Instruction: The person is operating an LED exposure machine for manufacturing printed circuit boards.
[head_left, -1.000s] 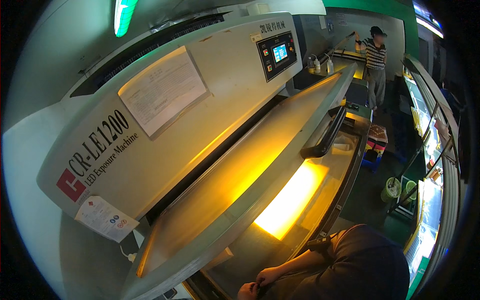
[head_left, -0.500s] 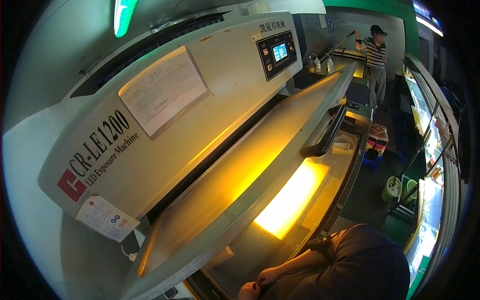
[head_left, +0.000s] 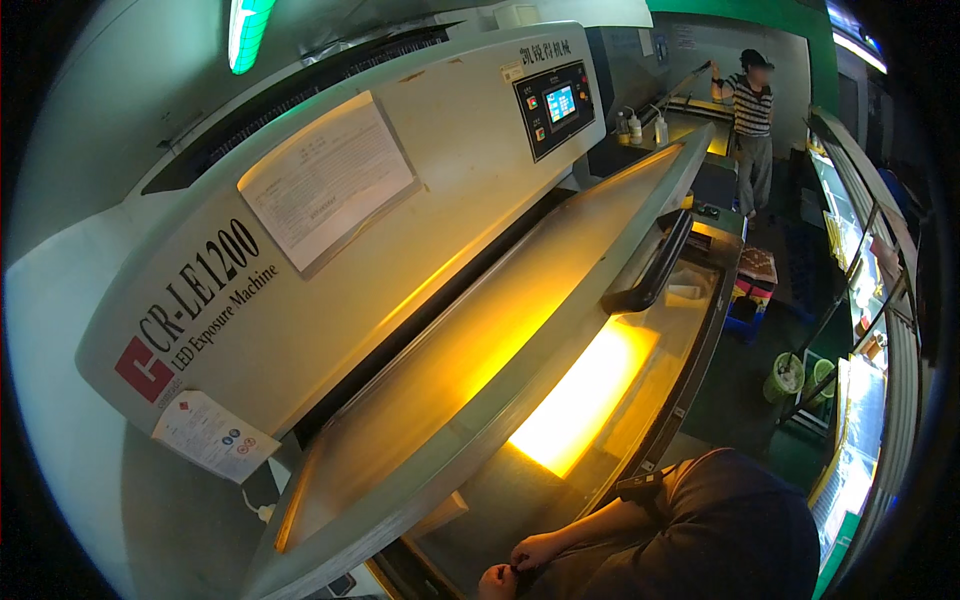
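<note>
At the lower edge, my right hand [head_left: 536, 550] and my left hand [head_left: 497, 582] come together, fingertips touching. Fingers of both are bent and closed, with a small dark spot between them; what they hold, if anything, is too small to name. A small black device [head_left: 640, 487] sits on my right arm. Just beyond my hands lies the glass bed [head_left: 480, 530] of a large exposure machine. A bright yellow-white lit panel [head_left: 580, 405] glows on that bed. The machine's long framed lid [head_left: 500, 330] stands tilted up over it, with a black handle [head_left: 655, 270] on its front edge.
The machine's pale housing [head_left: 440, 200] carries a paper sheet [head_left: 325, 185] and a control panel [head_left: 555, 110]. Farther back, another person [head_left: 752, 125] stands by a second lit bed. Green buckets [head_left: 785, 378] and a rack stand on the floor; a lit bench [head_left: 860, 430] runs along the right.
My hands have shifted very slightly while staying together. The lid, the lit panel and the other person look the same.
</note>
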